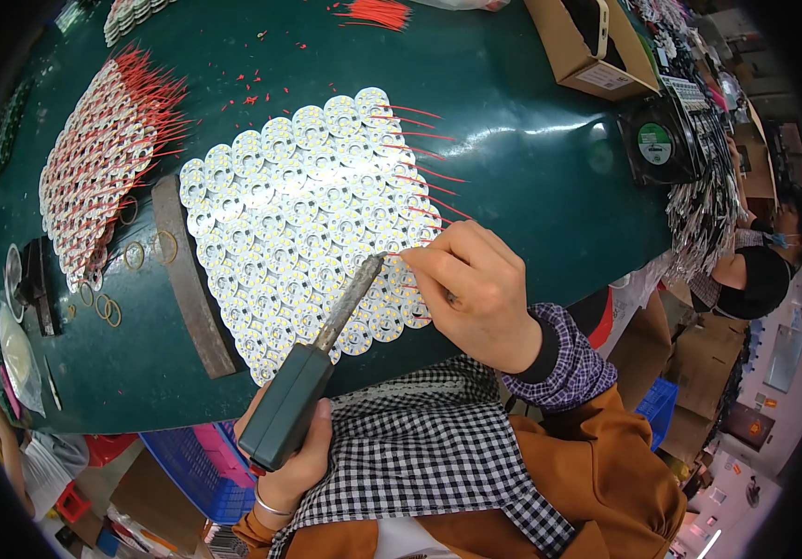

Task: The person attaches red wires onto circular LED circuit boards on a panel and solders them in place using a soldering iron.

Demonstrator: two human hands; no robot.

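My left hand [306, 458] is wrapped round the dark green handle of a soldering iron [287, 405]. Its metal barrel slants up and right, and the tip reaches a panel of round white LED boards [275, 200] joined in rows. Beside that tip, my right hand [480, 289] pinches a thin red wire, only a short bit of which shows at the fingertips. Further up the panel's right edge, several red wires [438, 174] stick out to the right. Part of the panel lies hidden under the iron and my right hand.
A flat metal bar [187, 279] lies along the panel's left side, near some rubber bands [134, 254]. Further left is a stack of wired LED boards [98, 168]. Loose red wires [375, 13], a cardboard box [587, 51] and a black fan [657, 140] rest on the green table [531, 158].
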